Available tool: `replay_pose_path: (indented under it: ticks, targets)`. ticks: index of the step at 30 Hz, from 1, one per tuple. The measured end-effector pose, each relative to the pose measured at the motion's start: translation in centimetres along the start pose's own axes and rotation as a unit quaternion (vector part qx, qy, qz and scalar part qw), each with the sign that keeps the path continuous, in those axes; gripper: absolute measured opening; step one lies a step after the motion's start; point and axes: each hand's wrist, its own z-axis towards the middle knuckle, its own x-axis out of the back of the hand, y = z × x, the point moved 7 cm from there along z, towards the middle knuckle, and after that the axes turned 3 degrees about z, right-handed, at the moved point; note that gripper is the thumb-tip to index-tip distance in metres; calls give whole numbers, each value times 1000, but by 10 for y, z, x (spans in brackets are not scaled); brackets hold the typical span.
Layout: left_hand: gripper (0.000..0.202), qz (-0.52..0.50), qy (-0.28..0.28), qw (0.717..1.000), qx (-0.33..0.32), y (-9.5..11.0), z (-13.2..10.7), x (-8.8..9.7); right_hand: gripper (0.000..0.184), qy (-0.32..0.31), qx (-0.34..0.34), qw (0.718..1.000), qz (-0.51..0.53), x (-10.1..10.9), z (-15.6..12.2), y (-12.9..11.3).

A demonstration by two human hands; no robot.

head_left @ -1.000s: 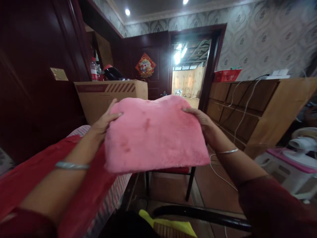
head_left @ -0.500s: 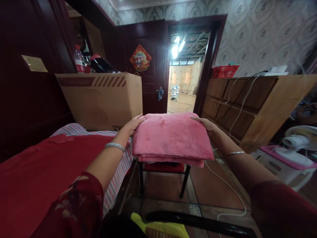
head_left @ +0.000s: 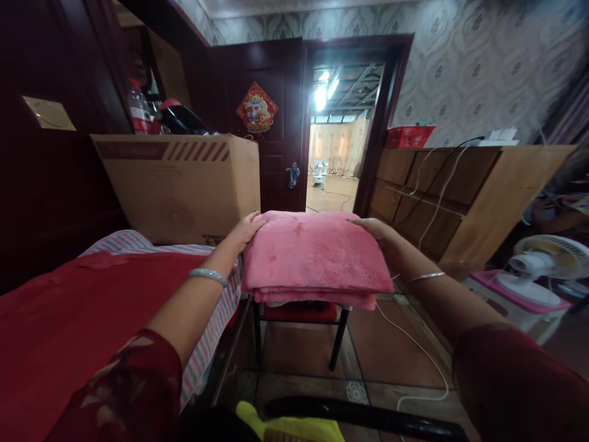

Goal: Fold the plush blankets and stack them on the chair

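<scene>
A folded pink fluffy blanket [head_left: 313, 255] rests flat on a stool with a red seat and black legs [head_left: 299, 319]. My left hand [head_left: 243, 232] grips the blanket's left far corner, fingers curled over the edge. At the right far edge, my right hand [head_left: 380, 236] holds the blanket, fingers laid over the top and thumb hidden underneath. Both wrists wear bangles.
A bed with a red cover [head_left: 69, 331] lies at the left, carrying a large cardboard box [head_left: 179, 184]. A wooden cabinet [head_left: 464, 196] with white cables stands on the right, a white fan [head_left: 547, 270] beyond it. A dark door [head_left: 271, 123] stands open ahead. A black bar [head_left: 368, 417] crosses the bottom.
The blanket came down from chest height, tilted toward me, to lie flat on the stool. Both hands stayed on its far corners and moved forward with it.
</scene>
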Motion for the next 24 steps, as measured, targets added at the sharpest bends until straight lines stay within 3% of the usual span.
replay_pose_path:
  ticks: [4, 7, 10, 14, 16, 20, 24]
  targets:
    - [60, 52, 26, 998, -15, 8, -1, 10, 22, 22, 17, 999, -31, -1, -8, 4]
    - [55, 92, 48, 994, -42, 21, -7, 15, 34, 52, 70, 989, -123, 3, -17, -8]
    - [55, 173, 59, 977, -113, 42, -21, 9, 47, 119, 152, 928, -319, 4, -30, -31]
    - [54, 380, 14, 888, -259, 64, -51, -24, 50, 116, 297, 797, -512, -26, -54, -50]
    - [52, 429, -7, 857, -285, 63, -60, -37, 52, 92, 347, 753, -552, -43, -63, -48]
    - [50, 427, -8, 848, -314, 60, -75, -36, 48, 57, 359, 724, -586, -60, -73, -35]
    - [50, 382, 30, 863, -328, 41, -100, -3, 42, 119, 472, 718, -499, -68, -121, -51]
